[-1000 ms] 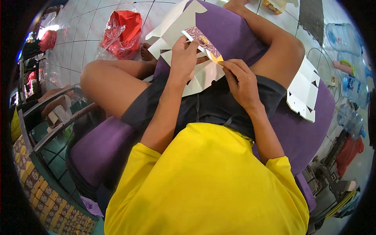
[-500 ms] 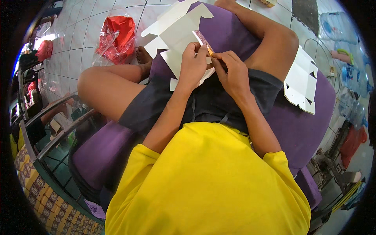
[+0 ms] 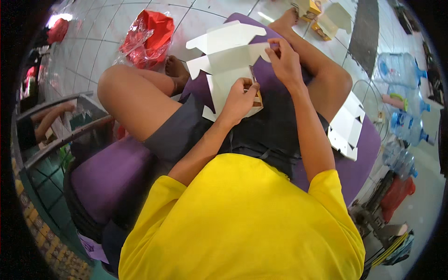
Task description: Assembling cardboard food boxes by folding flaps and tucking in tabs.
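Observation:
A partly folded cardboard box (image 3: 228, 60), white on its inner side, lies across my lap and the purple seat. Its flaps spread outward, and one side wall stands raised with a brown and yellow printed outside. My left hand (image 3: 240, 100) is closed on this raised wall, thumb on top. At the box's far right flap, my right hand (image 3: 284, 63) has thumb and forefinger at the flap's edge, seemingly pinching it, with the other fingers curled. A second flat white carton (image 3: 346, 126) rests on the seat to the right of my thigh.
The purple seat (image 3: 112, 186) spreads beneath me. Red plastic in a clear bag (image 3: 149, 39) lies on the tiled floor ahead. Yellow boxes (image 3: 322, 28) sit beyond my right foot. Clear water jugs (image 3: 401, 70) line the right side. A metal-framed glass case (image 3: 60, 135) stands at left.
My hands have moved apart. The left came down and nearer with the box's printed wall; the right went up to the far right flap. The view has shifted, showing more yellow boxes.

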A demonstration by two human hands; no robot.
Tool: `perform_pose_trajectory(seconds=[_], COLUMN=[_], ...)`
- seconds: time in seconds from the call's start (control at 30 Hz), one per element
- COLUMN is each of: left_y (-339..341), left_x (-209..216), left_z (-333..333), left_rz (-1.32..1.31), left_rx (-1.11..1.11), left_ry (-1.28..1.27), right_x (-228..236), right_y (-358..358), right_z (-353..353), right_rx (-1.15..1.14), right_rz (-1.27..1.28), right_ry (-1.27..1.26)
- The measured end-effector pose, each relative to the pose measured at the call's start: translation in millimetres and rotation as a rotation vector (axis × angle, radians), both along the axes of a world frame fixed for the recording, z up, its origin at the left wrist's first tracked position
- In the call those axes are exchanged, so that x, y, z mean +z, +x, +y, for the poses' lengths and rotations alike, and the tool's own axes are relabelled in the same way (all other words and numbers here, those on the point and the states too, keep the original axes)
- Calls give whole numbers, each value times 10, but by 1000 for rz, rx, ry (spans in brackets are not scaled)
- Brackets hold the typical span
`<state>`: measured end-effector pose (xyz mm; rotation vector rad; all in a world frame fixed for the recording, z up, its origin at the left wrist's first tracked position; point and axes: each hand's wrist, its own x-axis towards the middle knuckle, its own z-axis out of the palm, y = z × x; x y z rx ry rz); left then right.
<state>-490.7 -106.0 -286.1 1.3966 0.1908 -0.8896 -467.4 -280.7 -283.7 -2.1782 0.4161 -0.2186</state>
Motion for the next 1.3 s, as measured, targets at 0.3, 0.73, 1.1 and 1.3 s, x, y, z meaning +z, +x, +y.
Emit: perform_pose_trajectory(seconds=[0.3,0.73,1.1,1.3], left_y=[44,33,-5,15], left_x=[-46,-339,-357,-391], left_z=[-15,26,-53,-22], left_rz=[-73,-447,-459,-405], left_rx=[-15,-129,-151,-135], left_ry=[-24,19,93,92], right_x=[105,185,28,38], right_y=[-343,-235,153,361], right_z=[226,275,-33,-150], right_rx=[-41,182,70,132], right_rz=[191,465,433,252], right_ry=[448,-95,-235,-54])
